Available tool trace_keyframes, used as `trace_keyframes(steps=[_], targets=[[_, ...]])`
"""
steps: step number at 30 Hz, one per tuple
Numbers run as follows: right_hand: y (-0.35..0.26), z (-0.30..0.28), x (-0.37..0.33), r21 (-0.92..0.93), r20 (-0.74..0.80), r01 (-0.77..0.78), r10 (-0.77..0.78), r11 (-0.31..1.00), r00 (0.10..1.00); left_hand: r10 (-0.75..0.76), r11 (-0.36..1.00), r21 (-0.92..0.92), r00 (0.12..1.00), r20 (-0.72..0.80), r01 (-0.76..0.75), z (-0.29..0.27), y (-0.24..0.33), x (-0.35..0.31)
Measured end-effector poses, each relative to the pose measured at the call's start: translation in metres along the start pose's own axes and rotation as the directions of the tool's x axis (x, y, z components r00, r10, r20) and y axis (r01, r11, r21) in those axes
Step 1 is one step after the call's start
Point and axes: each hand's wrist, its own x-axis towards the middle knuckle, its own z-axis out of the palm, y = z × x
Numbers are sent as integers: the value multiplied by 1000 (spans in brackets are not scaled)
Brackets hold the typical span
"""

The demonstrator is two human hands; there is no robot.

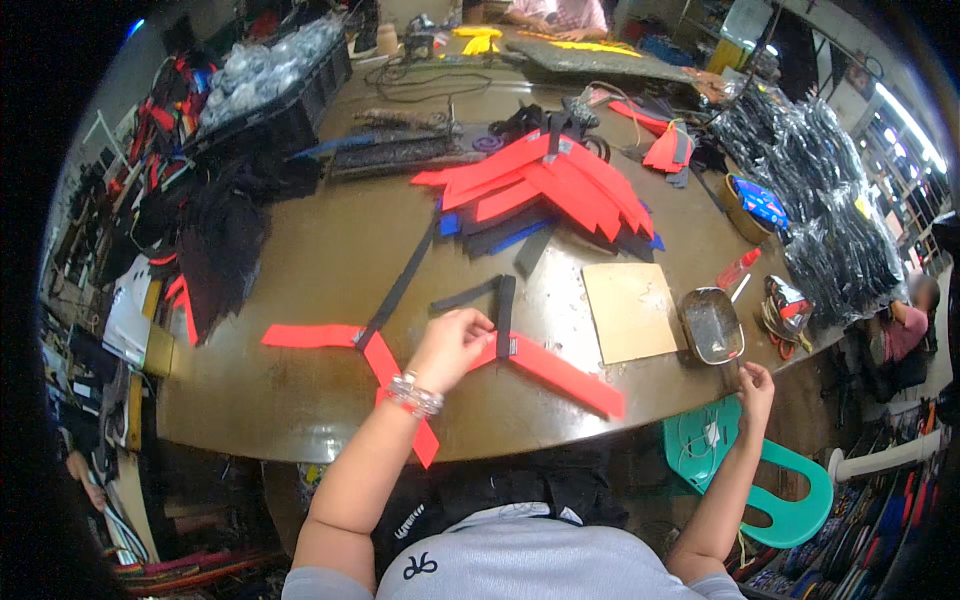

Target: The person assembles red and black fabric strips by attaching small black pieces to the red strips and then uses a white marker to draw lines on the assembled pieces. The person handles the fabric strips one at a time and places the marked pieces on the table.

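Red strap (565, 378) at left fingers (476, 322), likely aligning; near tin (712, 330) with right fingers (758, 375); can't tell either grip; next, probably steady.

- Light grey fabric shirt (540, 565) with short sleeves (325, 583) of the same grey
- Small, black, looping marking (420, 566) on its chest
- Stacked, clear and reddish beaded bracelets (415, 395) around the left wrist
- Black cloth (465, 490) with white marks over the lap (trousers or apron, unclear), below the brown, glossy bench's (240, 400) near edge
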Motion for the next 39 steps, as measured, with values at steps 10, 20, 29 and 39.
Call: trace_keyframes(steps=[10, 20, 29, 39], targets=[[-84, 233, -155, 311, 586, -126, -86, 942, 806, 209, 964, 198, 967, -147, -179, 33, -5, -19], [-53, 277, -162, 141, 556, 167, -218, 976, 802, 136, 975, 193, 983, -125, -110, 39, -19, -3], [-62, 277, -164, 188, 569, 90, -183, 978, 802, 70, 976, 219, 925, -374, 15, 19, -13, -3], [-58, 257, -168, 176, 668, -21, -104, 984, 737, 388, 811, 495, 920, -52, -313, 41, -8, -48]])
